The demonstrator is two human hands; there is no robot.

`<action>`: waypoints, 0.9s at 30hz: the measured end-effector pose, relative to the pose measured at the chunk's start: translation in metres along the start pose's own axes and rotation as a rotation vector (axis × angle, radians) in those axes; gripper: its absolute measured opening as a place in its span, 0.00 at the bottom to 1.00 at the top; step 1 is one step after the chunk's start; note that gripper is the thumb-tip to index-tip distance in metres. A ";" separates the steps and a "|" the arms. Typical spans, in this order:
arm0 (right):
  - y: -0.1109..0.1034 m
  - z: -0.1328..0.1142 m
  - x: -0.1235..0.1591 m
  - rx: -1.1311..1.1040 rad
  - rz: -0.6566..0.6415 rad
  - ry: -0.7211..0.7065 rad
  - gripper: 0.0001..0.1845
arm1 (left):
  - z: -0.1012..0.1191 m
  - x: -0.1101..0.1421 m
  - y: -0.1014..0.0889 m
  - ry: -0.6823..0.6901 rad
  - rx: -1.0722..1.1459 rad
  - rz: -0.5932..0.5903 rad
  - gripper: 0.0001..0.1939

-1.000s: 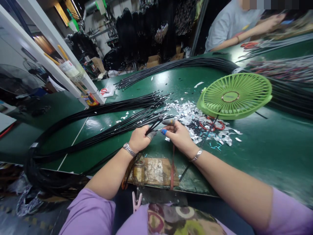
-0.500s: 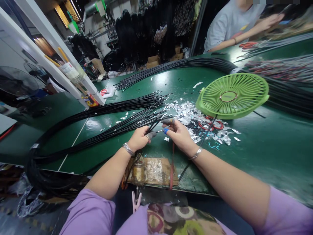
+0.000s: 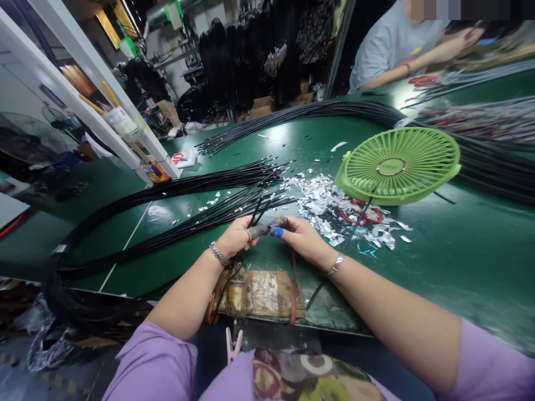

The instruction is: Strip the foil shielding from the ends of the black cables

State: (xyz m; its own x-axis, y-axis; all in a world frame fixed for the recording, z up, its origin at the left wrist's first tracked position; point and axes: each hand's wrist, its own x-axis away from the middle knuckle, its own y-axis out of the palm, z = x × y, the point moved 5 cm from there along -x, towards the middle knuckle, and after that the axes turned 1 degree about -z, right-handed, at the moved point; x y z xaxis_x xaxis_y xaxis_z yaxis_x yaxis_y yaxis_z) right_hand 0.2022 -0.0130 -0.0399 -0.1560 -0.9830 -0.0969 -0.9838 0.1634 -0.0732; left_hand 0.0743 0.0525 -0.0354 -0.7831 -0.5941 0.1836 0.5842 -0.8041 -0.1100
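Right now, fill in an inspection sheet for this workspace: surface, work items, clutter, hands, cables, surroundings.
Surface: green tabletop, with scraps strewn on it.
Work items: black strands held in the left hand.
Clutter: heaped silvery-white scraps beyond the right hand; small blue bits at the heap's near edge.
Hands: both meet at the fingertips; whatever lies between is hidden.
Cables: black bundle looped at left; another bundle along the far side.
Surroundings: green fan right of the heap; co-worker in a grey shirt, upper right.
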 end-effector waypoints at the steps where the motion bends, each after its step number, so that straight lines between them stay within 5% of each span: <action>1: 0.001 0.000 0.001 -0.038 -0.012 0.024 0.18 | 0.000 0.000 0.000 -0.007 0.014 -0.017 0.26; 9: 0.005 0.007 0.003 -0.323 -0.118 0.274 0.16 | -0.004 0.000 0.004 -0.055 0.048 -0.157 0.27; 17: 0.012 0.014 0.009 -0.405 -0.371 0.505 0.11 | -0.002 0.003 0.011 -0.003 -0.013 -0.220 0.25; 21: 0.006 0.015 0.002 -0.399 -0.225 0.413 0.15 | -0.003 0.000 0.005 -0.011 0.068 -0.143 0.27; 27: 0.003 0.007 -0.004 -0.168 -0.087 0.057 0.21 | 0.000 -0.002 -0.001 -0.007 0.123 -0.065 0.29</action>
State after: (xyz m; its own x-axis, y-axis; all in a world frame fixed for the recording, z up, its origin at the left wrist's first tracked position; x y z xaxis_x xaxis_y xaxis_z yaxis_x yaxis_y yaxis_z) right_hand 0.2008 -0.0082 -0.0470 -0.0695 -0.9968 -0.0404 -0.9939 0.0657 0.0883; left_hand 0.0749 0.0546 -0.0358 -0.8187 -0.5405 0.1938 0.5546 -0.8318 0.0229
